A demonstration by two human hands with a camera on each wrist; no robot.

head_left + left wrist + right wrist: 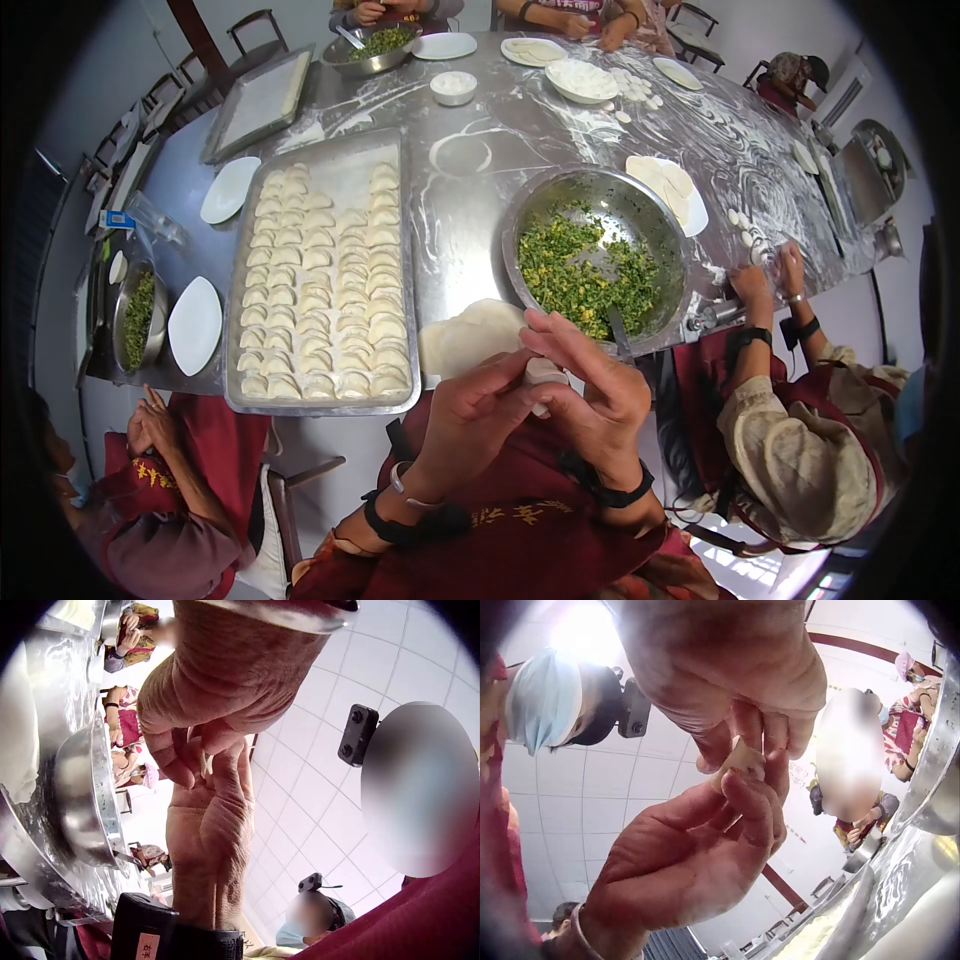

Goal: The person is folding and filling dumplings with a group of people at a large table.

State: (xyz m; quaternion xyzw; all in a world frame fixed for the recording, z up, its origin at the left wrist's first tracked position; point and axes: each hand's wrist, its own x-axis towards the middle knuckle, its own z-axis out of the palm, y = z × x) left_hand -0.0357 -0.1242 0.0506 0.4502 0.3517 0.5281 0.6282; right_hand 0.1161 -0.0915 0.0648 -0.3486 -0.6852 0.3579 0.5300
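Both hands meet above the table's near edge and pinch one small folded piece of dough (545,374). The left hand (478,405) holds it from the left side, the right hand (600,400) from the right. In the right wrist view the dough (742,761) shows pale between the fingertips of the left hand (682,855) and the right hand (727,667). The left wrist view shows the left hand (225,675) and right hand (210,825) touching, the dough mostly hidden. Just behind the hands lie flat dough wrappers (465,338).
A tray (418,300) with rows of dumplings (315,300) lies to the left. A steel bowl (672,215) of green filling (585,265), with a utensil handle (620,335), stands at right behind the hands. Other people sit around the floury table (460,230).
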